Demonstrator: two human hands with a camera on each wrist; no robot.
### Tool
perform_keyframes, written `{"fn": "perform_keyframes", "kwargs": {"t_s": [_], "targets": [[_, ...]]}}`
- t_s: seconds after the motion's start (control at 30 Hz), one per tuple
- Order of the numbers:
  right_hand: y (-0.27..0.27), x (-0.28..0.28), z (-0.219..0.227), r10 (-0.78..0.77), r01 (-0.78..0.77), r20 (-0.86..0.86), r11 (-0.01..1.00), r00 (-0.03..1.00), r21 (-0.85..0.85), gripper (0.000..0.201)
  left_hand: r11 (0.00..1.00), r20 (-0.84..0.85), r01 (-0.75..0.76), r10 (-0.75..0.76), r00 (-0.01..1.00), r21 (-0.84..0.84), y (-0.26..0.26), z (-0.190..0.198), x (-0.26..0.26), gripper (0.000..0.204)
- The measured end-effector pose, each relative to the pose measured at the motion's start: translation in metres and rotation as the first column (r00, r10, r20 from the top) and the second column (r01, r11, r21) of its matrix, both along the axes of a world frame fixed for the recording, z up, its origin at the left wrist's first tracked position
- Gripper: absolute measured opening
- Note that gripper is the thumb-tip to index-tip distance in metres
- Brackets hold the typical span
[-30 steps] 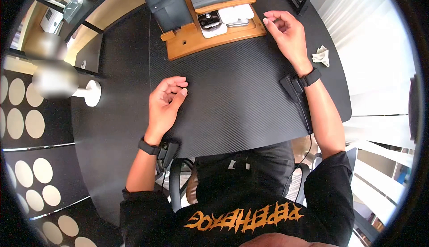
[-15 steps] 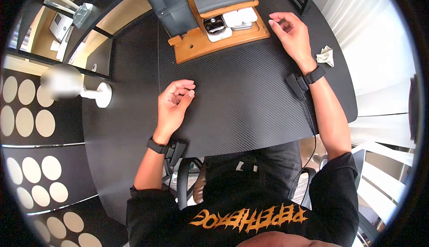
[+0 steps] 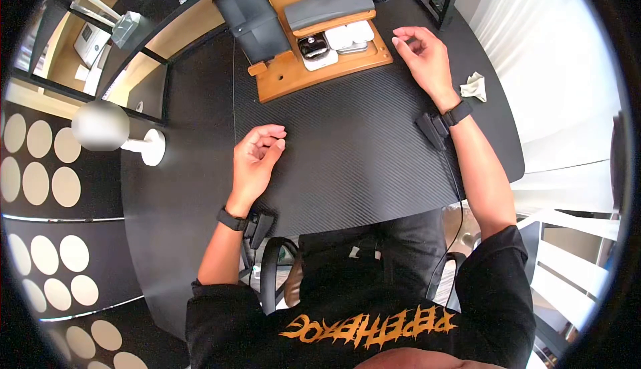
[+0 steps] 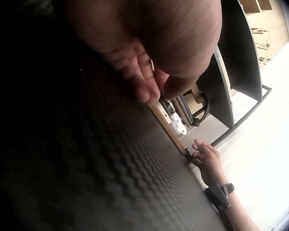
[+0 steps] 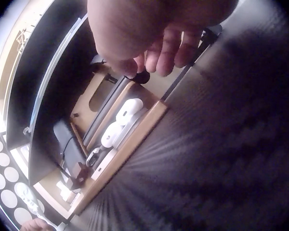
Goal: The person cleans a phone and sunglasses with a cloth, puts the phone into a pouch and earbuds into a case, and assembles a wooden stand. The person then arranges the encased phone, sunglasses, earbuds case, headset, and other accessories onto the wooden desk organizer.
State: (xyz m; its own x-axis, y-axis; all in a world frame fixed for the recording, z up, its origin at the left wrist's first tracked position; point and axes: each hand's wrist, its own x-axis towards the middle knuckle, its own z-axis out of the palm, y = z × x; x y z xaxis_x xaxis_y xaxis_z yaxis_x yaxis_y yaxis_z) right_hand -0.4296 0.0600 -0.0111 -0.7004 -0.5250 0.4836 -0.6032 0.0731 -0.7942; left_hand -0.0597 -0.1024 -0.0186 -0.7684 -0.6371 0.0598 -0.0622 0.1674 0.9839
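Observation:
My left hand [image 3: 255, 162] is over the near left part of the black textured desk [image 3: 334, 148], fingers loosely curled with nothing held. Farther out on the right, my right hand [image 3: 427, 62] also holds nothing, its thumb and fingers bent loosely. It is close beside the right end of a wooden desk organizer [image 3: 300, 85]. On that organizer are a dark watch [image 3: 312, 46] on a white block, white rounded cases [image 3: 348, 34], a grey padded bar [image 3: 328, 7] and a dark folded case [image 3: 254, 25]. In the right wrist view, the white cases [image 5: 120, 125] lie below my fingers.
Right of my right hand lies a crumpled pale tissue [image 3: 473, 87]. A white round-headed device on a stand [image 3: 153, 147] is at the left edge. Black shelving [image 3: 143, 88] rises at the back left. A cable [image 3: 459, 189] trails from the right wrist camera.
The head view has shifted slightly, so the desk and organizer appear a little lower. Both hands keep nearly the same pose and place relative to the organizer.

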Motion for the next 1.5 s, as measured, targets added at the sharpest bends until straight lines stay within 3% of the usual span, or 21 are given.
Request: {"fn": "perform_keyframes", "kwargs": {"t_s": [0.23, 0.53, 0.6, 0.63, 0.83, 0.93, 0.97, 1.07, 1.13, 1.2, 1.23, 1.33, 1.5], "targets": [[-0.001, 0.001, -0.002, 0.013, -0.013, -0.039, 1.000, 0.999, -0.019, 0.022, 0.999, -0.003, 0.015, -0.016, 1.000, -0.034, -0.001, -0.001, -0.001, 0.028], [-0.002, 0.001, -0.004, 0.013, -0.015, -0.055, 0.999, 0.998, -0.029, 0.023, 0.994, 0.128, -0.010, 0.024, 0.992, -0.109, 0.008, 0.020, -0.024, 0.029], [-0.002, 0.001, -0.004, 0.008, -0.011, -0.055, 0.999, 0.998, -0.040, 0.023, 0.999, 0.118, 0.003, -0.008, 0.993, 0.047, 0.016, 0.038, -0.039, 0.035], [-0.003, 0.000, -0.004, 0.010, -0.012, -0.042, 0.999, 0.999, -0.047, 0.023, 0.999, 0.115, 0.008, -0.013, 0.993, 0.044, 0.018, 0.044, -0.049, 0.035], [-0.001, -0.002, -0.001, -0.029, 0.026, -0.040, 0.996, 0.999, -0.085, 0.019, 0.989, -0.051, 0.145, -0.143, 0.988, 0.031, 0.022, 0.076, -0.120, 0.042], [0.000, -0.001, 0.003, -0.047, 0.045, -0.018, 0.996, 0.999, -0.078, 0.019, 0.991, -0.139, 0.137, -0.136, 0.981, -0.003, 0.029, 0.095, -0.161, 0.045], [0.000, -0.001, 0.003, -0.048, 0.046, -0.019, 0.995, 0.999, -0.088, 0.019, 0.986, -0.157, 0.162, -0.166, 0.974, -0.038, 0.026, 0.099, -0.175, 0.055], [-0.002, -0.002, 0.002, -0.036, 0.035, -0.007, 0.995, 0.999, -0.093, 0.019, 0.996, -0.308, 0.070, -0.050, 0.950, 0.054, 0.029, 0.111, -0.215, 0.064], [-0.001, -0.002, 0.001, -0.048, 0.047, -0.018, 0.996, 0.999, -0.072, 0.021, 0.990, -0.321, 0.078, -0.036, 0.946, 0.117, 0.027, 0.116, -0.235, 0.069], [-0.001, -0.004, 0.003, -0.064, 0.063, -0.008, 0.993, 0.998, -0.100, 0.023, 0.945, -0.399, 0.141, -0.012, 0.917, 0.294, 0.027, 0.119, -0.254, 0.059], [-0.001, -0.004, 0.004, -0.069, 0.068, -0.010, 0.992, 0.998, -0.102, 0.023, 0.926, -0.432, 0.221, -0.072, 0.899, 0.307, 0.022, 0.119, -0.261, 0.045], [0.000, -0.004, 0.004, -0.065, 0.066, 0.021, 0.993, 0.998, -0.101, 0.023, 0.895, -0.462, 0.309, -0.136, 0.876, 0.323, 0.019, 0.112, -0.279, 0.030], [0.002, -0.003, 0.007, -0.073, 0.076, 0.032, 0.992, 0.997, -0.105, 0.026, 0.909, -0.452, 0.224, -0.045, 0.891, 0.352, 0.028, 0.107, -0.298, 0.024]]}}
